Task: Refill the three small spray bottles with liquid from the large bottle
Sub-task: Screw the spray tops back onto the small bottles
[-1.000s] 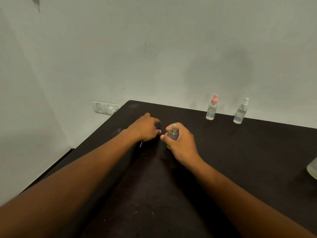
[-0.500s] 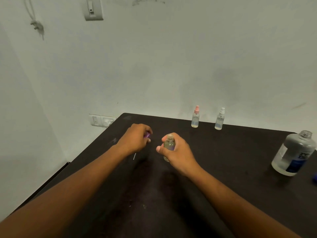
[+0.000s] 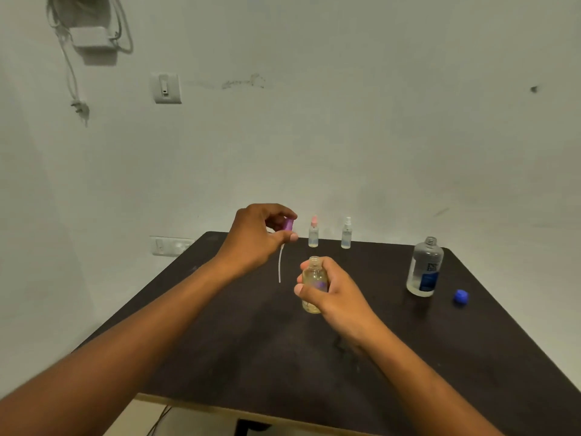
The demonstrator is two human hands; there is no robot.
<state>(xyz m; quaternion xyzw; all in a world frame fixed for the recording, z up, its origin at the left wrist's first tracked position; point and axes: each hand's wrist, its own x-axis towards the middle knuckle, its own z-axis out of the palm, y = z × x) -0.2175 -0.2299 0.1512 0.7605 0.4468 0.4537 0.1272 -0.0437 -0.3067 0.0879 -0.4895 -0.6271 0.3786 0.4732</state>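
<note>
Head view: the right hand [image 3: 338, 291] fingers wrap the open small bottle [image 3: 313, 283]; the left hand [image 3: 257, 237] pinches the purple sprayer [image 3: 288, 224]. Tipping might spill it; the tube [image 3: 280, 264] might drip.

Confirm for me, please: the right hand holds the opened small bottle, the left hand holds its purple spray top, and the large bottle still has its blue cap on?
Not quite. The head view shows the large bottle uncapped; its blue cap lies on the table beside it. The rest stands: the right hand holds the opened small bottle, and the left hand holds its purple spray top.
</note>
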